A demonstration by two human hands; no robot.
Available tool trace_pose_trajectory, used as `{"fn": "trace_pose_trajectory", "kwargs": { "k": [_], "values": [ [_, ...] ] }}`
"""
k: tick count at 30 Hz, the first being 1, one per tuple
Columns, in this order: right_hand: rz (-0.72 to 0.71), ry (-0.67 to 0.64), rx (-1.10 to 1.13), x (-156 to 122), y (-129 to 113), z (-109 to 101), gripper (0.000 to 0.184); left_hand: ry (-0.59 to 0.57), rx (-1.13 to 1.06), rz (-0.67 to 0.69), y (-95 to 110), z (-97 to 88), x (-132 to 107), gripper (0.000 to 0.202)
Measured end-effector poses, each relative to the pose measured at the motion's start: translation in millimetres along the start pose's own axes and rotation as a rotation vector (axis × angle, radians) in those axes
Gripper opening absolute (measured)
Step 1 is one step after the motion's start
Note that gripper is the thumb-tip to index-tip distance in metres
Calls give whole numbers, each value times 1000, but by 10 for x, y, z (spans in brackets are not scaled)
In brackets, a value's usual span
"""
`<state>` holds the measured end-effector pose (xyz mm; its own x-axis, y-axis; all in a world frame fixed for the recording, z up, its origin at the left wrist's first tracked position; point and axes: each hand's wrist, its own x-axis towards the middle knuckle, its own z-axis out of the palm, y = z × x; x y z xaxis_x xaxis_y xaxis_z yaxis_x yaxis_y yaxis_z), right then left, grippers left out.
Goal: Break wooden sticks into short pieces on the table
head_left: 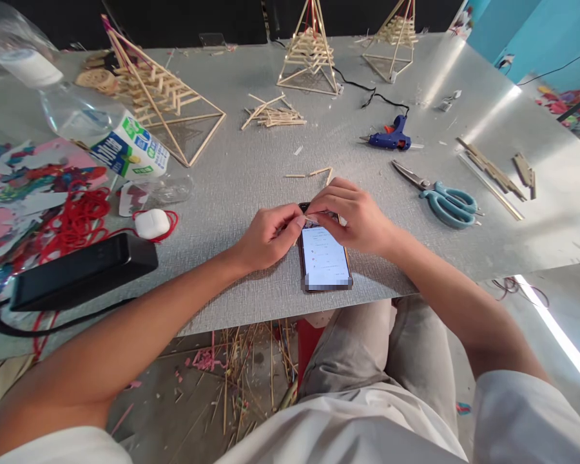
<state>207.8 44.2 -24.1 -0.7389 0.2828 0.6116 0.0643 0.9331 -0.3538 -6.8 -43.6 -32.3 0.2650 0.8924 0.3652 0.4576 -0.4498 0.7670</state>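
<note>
Thin stick [311, 220], mostly hidden, held over the upper end of a lit phone [325, 254]; we note left hand [270, 235] and right hand [350, 212] each pinching it. Just beyond, on the grey tabletop [241, 161], we log loose stick pieces [296, 176]; off right, blue-handled scissors [432, 191] and a glue gun [391, 139].
</note>
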Motion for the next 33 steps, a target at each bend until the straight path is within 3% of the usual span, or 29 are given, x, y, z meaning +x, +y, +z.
{"fn": "trace_pose_trajectory", "kwargs": {
  "k": [7, 12, 18, 21, 25, 33],
  "values": [
    [-39, -29, -140, -18, -12, 42, 25, -18, -23, 17, -36, 15, -4, 35],
    [-26, -15, -60, -24, -6, 59, 19, -28, -41, 29, -46, 12, -19, 36],
    [0, 181, 4, 12, -29, 126, 10, -12, -204, 119, -54, 28, -1, 45],
    [17, 281, 7, 25, -53, 188, 8, 10, -146, 146, -56, 27, 15, 42],
    [11, 321, 18, 29, -81, 235, 9, 48, -67, 168, -52, 35, 15, 39],
    [7, 248, -30, 23, -89, 231, 13, 124, -76, 89, -26, 56, 10, 36]
  ]
}}
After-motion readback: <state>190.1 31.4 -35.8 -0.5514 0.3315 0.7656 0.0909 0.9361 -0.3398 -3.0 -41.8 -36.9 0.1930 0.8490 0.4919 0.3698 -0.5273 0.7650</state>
